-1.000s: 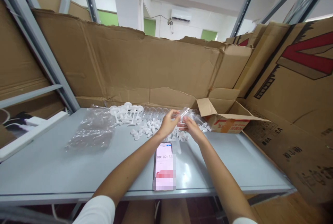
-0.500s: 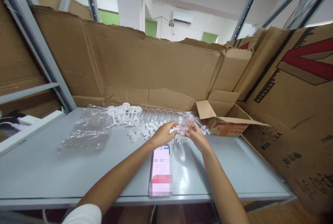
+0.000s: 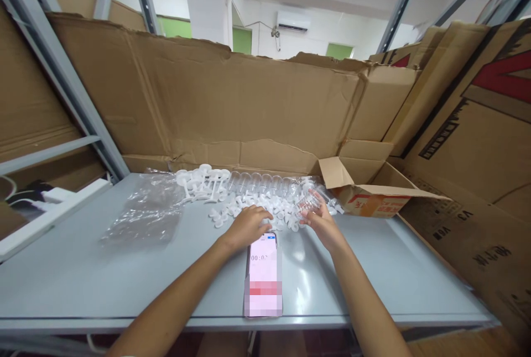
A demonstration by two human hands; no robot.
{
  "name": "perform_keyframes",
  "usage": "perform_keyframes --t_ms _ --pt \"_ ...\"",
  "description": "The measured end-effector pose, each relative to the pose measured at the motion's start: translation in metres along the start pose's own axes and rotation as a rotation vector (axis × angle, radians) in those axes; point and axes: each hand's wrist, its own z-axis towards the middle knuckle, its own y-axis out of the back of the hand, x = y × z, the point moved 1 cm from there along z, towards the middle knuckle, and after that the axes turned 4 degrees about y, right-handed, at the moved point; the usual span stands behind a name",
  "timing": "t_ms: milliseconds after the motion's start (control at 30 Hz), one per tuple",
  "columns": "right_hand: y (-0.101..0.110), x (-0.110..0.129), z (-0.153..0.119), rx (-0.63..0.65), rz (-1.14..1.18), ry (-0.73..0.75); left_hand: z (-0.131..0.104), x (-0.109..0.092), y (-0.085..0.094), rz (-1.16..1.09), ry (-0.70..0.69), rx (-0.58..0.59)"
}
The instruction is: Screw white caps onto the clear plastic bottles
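Grey metal table [image 3: 83, 268] fills the lower half of the view, walled at the back and the right by tall sheets of flattened brown cardboard [image 3: 232, 97], with grey steel shelf uprights [image 3: 62, 75] rising on the left. Along the far edge of the table lies a scatter of small white plastic caps [image 3: 244, 205], some standing on thin stems, and just behind them a row of clear ribbed plastic tubes [image 3: 265, 183]. A crumpled clear plastic bag [image 3: 145, 216] lies to the left of that scatter. A small open cardboard box with red print [image 3: 369, 194] sits at the right end of the row, its flaps spread.

The left hand [image 3: 248, 224] rests palm down at the near edge of the white caps, fingers loosely curled and close together over them; whether it grips any single cap cannot be told. The right hand [image 3: 321, 221] is raised slightly above the table, fingers closed narrowly around one small clear plastic tube [image 3: 309, 202], which tilts up and away from the palm, just above the caps.

A pink-screened mobile phone [image 3: 263, 277] lies flat on the table between the two forearms, its top edge touching or just beside the left hand
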Motion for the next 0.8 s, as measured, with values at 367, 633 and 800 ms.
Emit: perform_keyframes --t_ms 367,633,800 --pt "-0.011 -0.013 -0.005 0.100 0.193 -0.130 0.003 -0.006 -0.006 -0.207 0.026 -0.036" --pt "-0.013 -0.016 -0.007 0.104 0.204 -0.118 -0.009 -0.003 -0.004 -0.997 0.299 -0.080" --pt "-0.012 -0.016 -0.004 0.099 0.139 -0.111 -0.010 -0.009 -0.009 -1.194 0.357 -0.075"
